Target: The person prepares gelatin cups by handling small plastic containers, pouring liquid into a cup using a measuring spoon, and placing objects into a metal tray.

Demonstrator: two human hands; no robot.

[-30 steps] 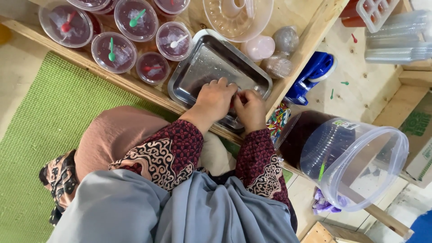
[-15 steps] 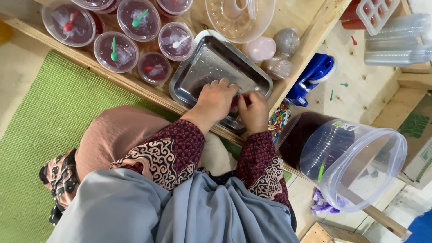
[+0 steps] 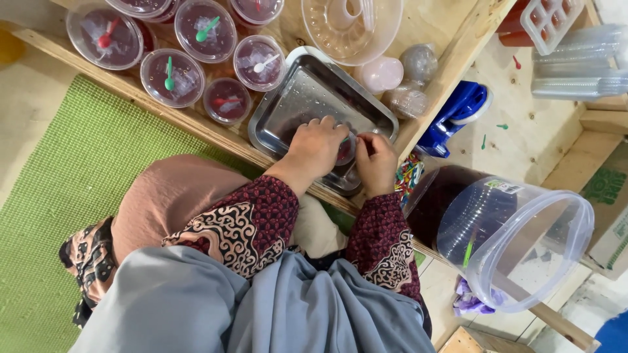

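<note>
Near the middle of the frame, both hands press together on one small round clear plastic cup of dark red filling (image 3: 345, 149), which stands in the lower right corner of a rectangular, dimpled stainless-steel tray (image 3: 307, 98) on the pale wooden bench (image 3: 451, 59). The left hand (image 3: 316, 148) lies flat over the cup's left side, fingers curled across its lid; the right hand (image 3: 375, 161) pinches the rim from the right, and a sliver of green shows between them. Only a crescent of the glossy red lid is visible. At the upper left stand at least six sealed round cups (image 3: 173, 77) of the same kind, each with a small plastic spoon under the film: red, green or white. Above the tray sits one ribbed clear plastic bowl (image 3: 351, 26), and to its right are three foggy domed lids (image 3: 405, 101). One blue plastic tape dispenser (image 3: 461, 111) lies right of the bench edge. At lower right, one large clear plastic bucket (image 3: 517, 242) lies on its side. A green woven mat (image 3: 59, 189) covers the floor on the left.
</note>
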